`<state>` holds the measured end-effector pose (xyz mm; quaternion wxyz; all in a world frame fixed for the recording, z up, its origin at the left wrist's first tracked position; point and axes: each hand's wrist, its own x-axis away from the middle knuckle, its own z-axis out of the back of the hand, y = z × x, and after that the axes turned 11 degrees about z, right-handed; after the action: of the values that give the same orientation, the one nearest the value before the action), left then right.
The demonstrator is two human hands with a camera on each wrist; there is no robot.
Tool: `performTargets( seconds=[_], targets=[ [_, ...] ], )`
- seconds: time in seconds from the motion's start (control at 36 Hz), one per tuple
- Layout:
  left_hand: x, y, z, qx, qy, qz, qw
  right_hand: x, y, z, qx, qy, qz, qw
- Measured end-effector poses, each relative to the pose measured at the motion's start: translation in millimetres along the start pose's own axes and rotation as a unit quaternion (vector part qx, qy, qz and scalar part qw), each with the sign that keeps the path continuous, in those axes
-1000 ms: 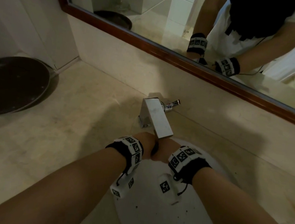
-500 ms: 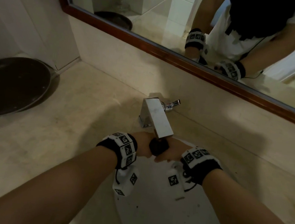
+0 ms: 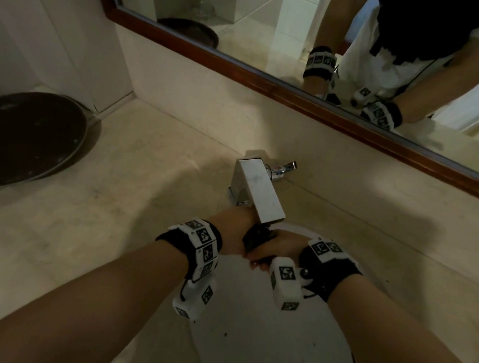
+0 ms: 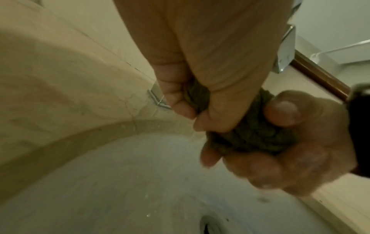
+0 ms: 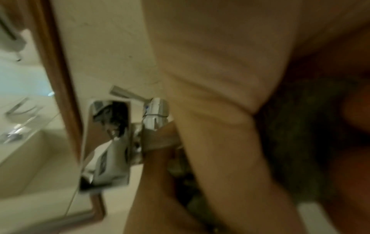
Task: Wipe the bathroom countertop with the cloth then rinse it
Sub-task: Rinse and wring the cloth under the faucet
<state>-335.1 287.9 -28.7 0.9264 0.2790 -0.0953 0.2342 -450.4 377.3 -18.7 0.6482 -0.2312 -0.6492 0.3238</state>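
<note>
Both hands (image 4: 230,66), dark olive cloth (image 4: 254,136) bunched tight, over sink (image 4: 124,182)

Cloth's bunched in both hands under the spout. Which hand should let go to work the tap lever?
Right, probably. The lever sticks out on the faucet's right side, nearer the right hand. The left hand has fingers wrapped round the cloth and could likely hold it alone over the sink.

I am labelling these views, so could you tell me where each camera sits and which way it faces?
Head: above, looking down at faucet, sink; both forearms show.
Left wrist: along left hand toward basin; right hand opposite.
Right wrist: along the right palm toward the mirror; blurred.
Shared: both hands gripping the cloth.
</note>
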Motion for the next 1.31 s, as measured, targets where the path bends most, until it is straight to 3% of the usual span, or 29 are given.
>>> performTargets(
  seconds=[0.11,0.19,0.31,0.42,0.56,0.67,0.78,0.83,1.0,1.11,1.31],
  targets=[
    [-1,-1,-2,-0.002,0.018,0.005,1.000,-5,-3,-1,0.086,0.096,0.034,0.991],
    [-1,-4,1,0.053,0.015,0.049,0.997,-7,-5,-3,0.042,0.146,0.041,0.987],
    [0,-12,3,0.083,-0.004,0.112,0.990,-4,-8,-3,-0.056,0.159,0.113,0.979],
    [1,-20,-2,0.114,-0.011,0.132,0.985,-5,-5,-5,-0.046,0.201,0.122,0.971],
    [2,-21,-4,0.099,-0.014,0.127,0.987,-4,0,0,0.056,0.193,0.138,0.970],
    [0,-15,-8,0.124,0.006,0.098,0.987,1,4,0,-0.047,0.170,0.117,0.977],
    [-1,-4,-10,0.119,0.038,0.045,0.991,3,2,-3,-0.129,0.070,0.090,0.985],
    [-2,-2,-12,0.092,0.029,0.058,0.994,1,1,-4,-0.146,0.032,0.069,0.986],
    [-4,-1,-11,0.081,-0.010,0.092,0.992,-1,16,1,-0.077,0.064,0.042,0.994],
    [-4,-1,-11,0.096,-0.016,0.089,0.991,1,24,10,-0.104,0.103,0.034,0.989],
    [-3,8,-5,0.155,0.022,0.051,0.986,6,27,22,-0.231,0.071,0.033,0.970]
  ],
)
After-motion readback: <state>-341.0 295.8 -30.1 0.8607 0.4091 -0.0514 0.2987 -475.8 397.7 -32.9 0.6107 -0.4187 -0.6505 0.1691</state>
